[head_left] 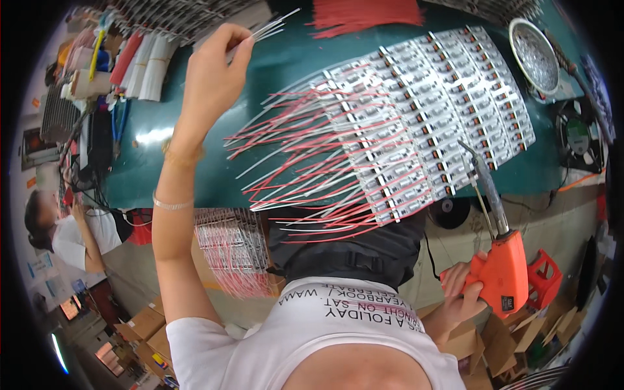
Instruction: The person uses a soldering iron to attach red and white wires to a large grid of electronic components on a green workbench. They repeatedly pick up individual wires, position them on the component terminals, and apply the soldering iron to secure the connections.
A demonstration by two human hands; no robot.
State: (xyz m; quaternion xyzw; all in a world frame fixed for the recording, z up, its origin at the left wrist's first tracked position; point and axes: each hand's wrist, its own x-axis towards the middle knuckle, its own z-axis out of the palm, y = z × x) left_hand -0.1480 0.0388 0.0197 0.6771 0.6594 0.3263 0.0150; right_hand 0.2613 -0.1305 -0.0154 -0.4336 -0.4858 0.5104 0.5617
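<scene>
My left hand (pixel 218 75) is raised over the far left of the table, its thumb and fingers pinching a few thin white wires (pixel 270 29). My right hand (pixel 463 289) is wrapped round the grip of an orange soldering gun (pixel 510 273). The gun's metal tip reaches up over the near right edge of a panel of circuit boards (pixel 442 97); whether it touches the panel, I cannot tell. The panel lies at a slant on the green table. Many red and white wires (pixel 292 156) fan out leftward from its left rows of boards.
A pile of red wires (pixel 364 14) lies at the far edge. A round metal bowl (pixel 534 57) and a black fan (pixel 577 136) stand right. Bundles of white wires (pixel 144 68) lie left. A wired panel (pixel 233 250) hangs below the table edge. Another person (pixel 84 237) sits left.
</scene>
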